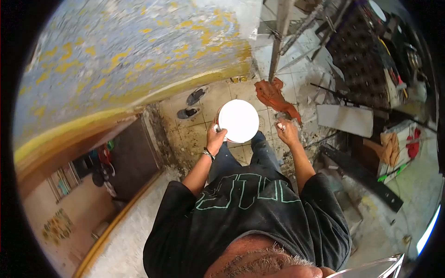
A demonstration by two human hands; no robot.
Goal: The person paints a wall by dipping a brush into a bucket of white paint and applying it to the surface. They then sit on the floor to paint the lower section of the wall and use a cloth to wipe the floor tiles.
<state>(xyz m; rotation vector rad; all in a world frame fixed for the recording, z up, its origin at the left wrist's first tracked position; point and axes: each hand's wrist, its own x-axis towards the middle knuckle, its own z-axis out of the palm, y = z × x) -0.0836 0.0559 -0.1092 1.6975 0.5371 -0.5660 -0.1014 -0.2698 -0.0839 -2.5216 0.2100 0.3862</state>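
A round white bucket or tub [238, 121], its bright top facing up, is held at its left rim by my left hand [216, 139], thumb over the edge. A dark band circles that wrist. My right hand [288, 131] is apart from the tub, to its right, with fingers curled in; whitish material shows at the fingers, too small to name. Just beyond my right hand, an orange-red cloth [274, 96] lies on the tiled floor [183, 134].
Dark shoes [187, 112] lie by the patchy blue and yellow wall [139, 55]. Poles [278, 46] stand ahead. A white board [345, 120], a dark beam [361, 176] and cluttered shelving [394, 148] are at the right. A doorway opens at the left.
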